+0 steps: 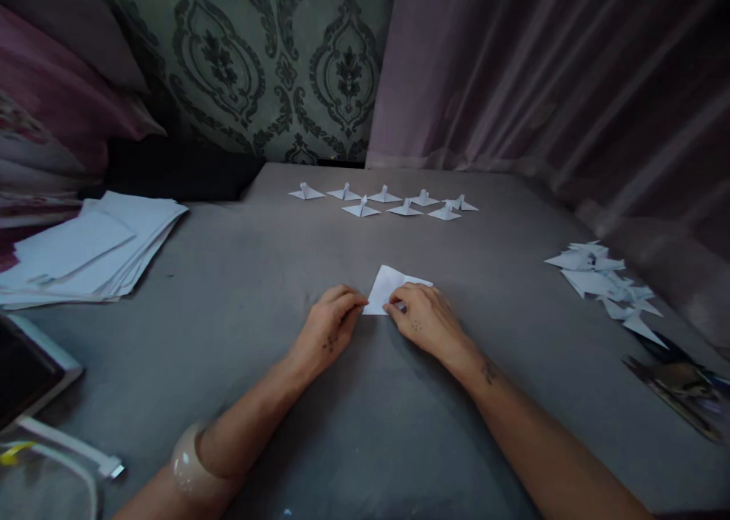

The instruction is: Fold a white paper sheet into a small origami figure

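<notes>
A small sheet of folded white paper [386,286] lies on the grey cloth surface in front of me. My left hand [331,318] pinches its left corner between thumb and fingertips. Over its right part rests my right hand [423,313], thumb and index finger closed on the paper and hiding that side. Beyond my hands, several folded paper cranes [361,207] stand in two rows, wings spread. A heap of more folded paper pieces [604,277] is at the right.
At the left is a stack of white paper sheets [114,239] beside a dark folded cloth [182,172]. Nearer lie a dark-screened device [28,372] and a white cable [71,444]. Some dark, partly blurred items [673,387] sit at the right edge. A pink curtain [484,71] hangs behind.
</notes>
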Demonstrator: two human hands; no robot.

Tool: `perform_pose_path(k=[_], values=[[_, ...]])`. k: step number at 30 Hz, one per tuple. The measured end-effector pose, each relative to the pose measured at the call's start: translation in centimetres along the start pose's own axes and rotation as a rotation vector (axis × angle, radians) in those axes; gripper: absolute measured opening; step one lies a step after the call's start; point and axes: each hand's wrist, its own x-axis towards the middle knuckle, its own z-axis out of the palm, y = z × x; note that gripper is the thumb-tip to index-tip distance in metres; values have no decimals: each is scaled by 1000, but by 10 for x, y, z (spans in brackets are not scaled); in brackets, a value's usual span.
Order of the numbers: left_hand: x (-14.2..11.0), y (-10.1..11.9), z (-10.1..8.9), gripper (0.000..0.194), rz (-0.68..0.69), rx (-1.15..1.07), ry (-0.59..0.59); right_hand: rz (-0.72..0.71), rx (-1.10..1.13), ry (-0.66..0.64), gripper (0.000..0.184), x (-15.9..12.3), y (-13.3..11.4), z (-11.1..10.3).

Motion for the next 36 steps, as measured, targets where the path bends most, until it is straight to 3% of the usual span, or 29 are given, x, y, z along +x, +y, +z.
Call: perform_pose_path(k=[4,8,11,15,22,24,27,29,32,36], values=[[-1,-1,10,32,285,81,-139,27,41,-16,17,3,2,-2],[0,1,13,32,322,180,-173,-16,392,-92,20,1,20,-10],[0,5,11,30,343,233,-176,-52,612,-77,35,-11,38,-14],[-1,9,10,30,361,300,-195,-102,530,70,19,-26,46,-7],[-1,7,13,33,386,358,-207,-226,379,250,27,-27,22,0],[-1,7,14,34,385,369,-208,-161,410,395,33,-30,16,-1],[-1,5,15,34,379,377,-213,146,410,656,29,-41,13,2],[-2,4,15,34,376,380,-207,268,382,578,24,-49,13,8],[-2,4,15,34,370,373,-208,201,358,376,28,-57,8,16],[-1,5,15,31,371,364,-219,107,314,332,35,-57,-4,22]])
